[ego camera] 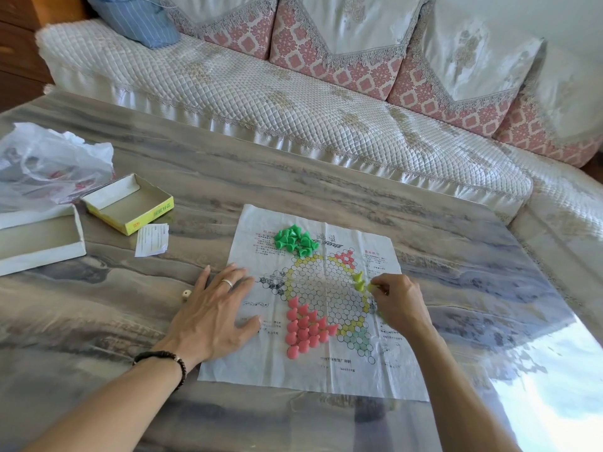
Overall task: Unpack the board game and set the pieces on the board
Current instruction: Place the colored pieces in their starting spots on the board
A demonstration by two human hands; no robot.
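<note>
A paper game board [326, 370] printed with a star of circles lies flat on the table. Several green pieces [295, 240] are heaped at its far edge. Several pink pieces [306, 326] stand on its near left point. Two yellow-green pieces [359, 280] stand at the right point. My right hand [399, 303] is pinched on another yellow-green piece [372, 287] just beside them; more yellow-green shows under that hand. My left hand [217, 311] lies flat, fingers spread, on the board's left edge.
An open yellow box tray [127, 203] and a white box lid [39, 243] sit at the left with a plastic bag [49, 161] behind them. A paper slip [151, 239] and a small die [186, 294] lie nearby. A quilted sofa [293, 102] runs along the table's far side.
</note>
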